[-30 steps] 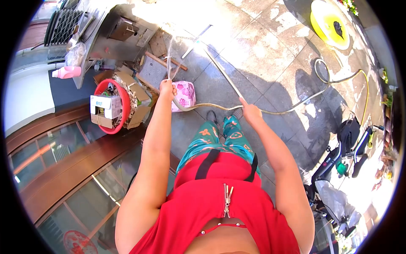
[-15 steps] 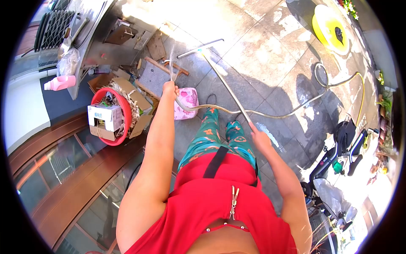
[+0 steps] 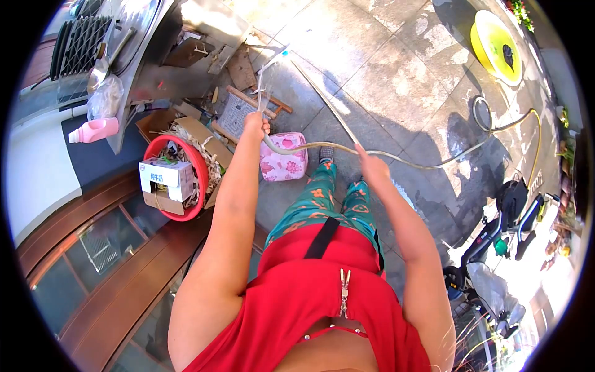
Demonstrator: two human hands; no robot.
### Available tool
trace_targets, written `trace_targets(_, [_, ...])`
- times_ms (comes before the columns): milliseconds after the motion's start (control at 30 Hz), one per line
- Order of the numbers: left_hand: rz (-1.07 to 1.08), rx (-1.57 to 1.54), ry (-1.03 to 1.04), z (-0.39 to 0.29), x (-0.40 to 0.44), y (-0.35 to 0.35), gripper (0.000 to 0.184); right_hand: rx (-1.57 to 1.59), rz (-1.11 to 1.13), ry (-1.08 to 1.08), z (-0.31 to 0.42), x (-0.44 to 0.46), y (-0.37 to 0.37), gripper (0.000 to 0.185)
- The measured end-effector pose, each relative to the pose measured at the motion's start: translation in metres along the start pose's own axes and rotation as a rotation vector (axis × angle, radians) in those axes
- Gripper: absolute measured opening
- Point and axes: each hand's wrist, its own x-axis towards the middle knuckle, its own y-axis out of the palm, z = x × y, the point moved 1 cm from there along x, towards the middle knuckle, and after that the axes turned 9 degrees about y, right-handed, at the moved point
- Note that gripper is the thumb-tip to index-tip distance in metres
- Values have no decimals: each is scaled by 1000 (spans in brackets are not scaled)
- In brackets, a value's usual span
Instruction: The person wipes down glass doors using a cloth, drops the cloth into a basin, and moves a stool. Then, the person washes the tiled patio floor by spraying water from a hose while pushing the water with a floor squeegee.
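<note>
My left hand is closed around the end of a hose. Water sprays forward from it, past a wooden-framed seat with a patterned top. My right hand grips the long pole of a floor squeegee. The pole reaches away to a blue joint, and the squeegee's crosswise head lies in or beside the spray; its exact contact I cannot tell. Below the left hand is a pink patterned stool, close to my feet, with the hose passing over its edge.
A red tub with a milk carton box and a cardboard box stand at left. A pink bottle sits on the counter edge. A yellow basin lies far right, and a dark scooter-like frame stands at right.
The squeegee head has swung left and farther away, toward the water spray. My right hand has moved slightly left and forward with the pole. The left hand still holds the spraying hose.
</note>
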Motion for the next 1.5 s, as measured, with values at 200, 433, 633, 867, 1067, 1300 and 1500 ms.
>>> trace_targets(200, [72,76,-30,5,-4,12,7,-32,127,181,-82,-109,-14,58])
trace_targets(433, [105,221,39,6,-20,32,9,15,107,171,-40,-66,3,57])
trace_targets(633, [154,289,132,-10,-29,54,11,207,-5,123,29,32,3,52])
trace_targets(867, [324,440,155,-13,-45,114,13,258,23,299,-71,-73,45,51])
trace_targets(1067, [537,789,307,30,-78,181,12,353,81,676,-135,-302,127,56])
trace_targets(1300, [774,1213,622,70,-149,256,15,431,48,896,-133,-403,214,61])
trace_targets(1500, [909,1389,879,97,-181,314,22,607,-93,831,-160,-293,201,60])
